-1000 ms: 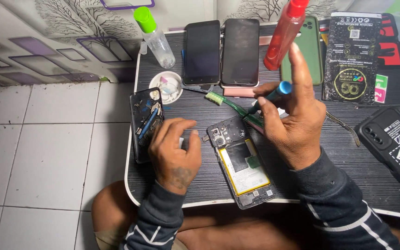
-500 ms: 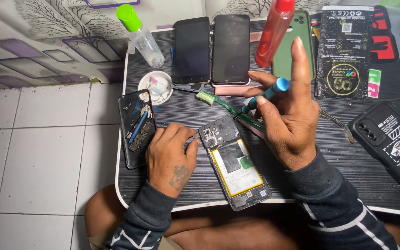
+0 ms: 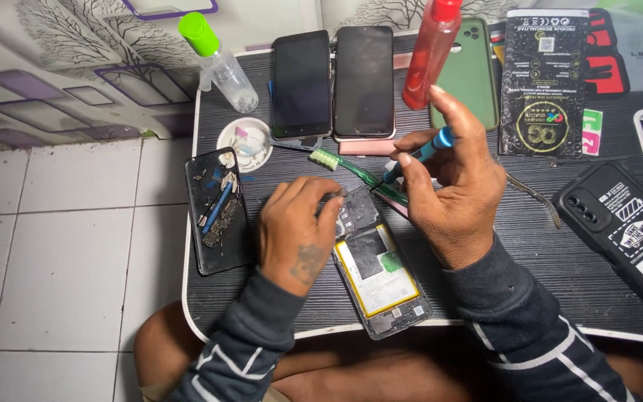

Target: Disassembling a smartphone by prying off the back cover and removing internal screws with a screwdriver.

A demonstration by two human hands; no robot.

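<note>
My left hand (image 3: 295, 231) presses down on the upper end of the opened phone (image 3: 379, 268), fingers bent, at the centre of the frame on the dark surface (image 3: 560, 260). My right hand (image 3: 452, 197) is clamped on a blue-handled screwdriver (image 3: 418, 155), its tip at the phone's upper edge. A green toothbrush (image 3: 351, 170) lies just beside that tip. A removed back cover (image 3: 217, 212) holding small parts sits left of centre. Two dark phones (image 3: 334, 82) lie face up at upper centre, a red bottle (image 3: 429, 52) beside them.
</note>
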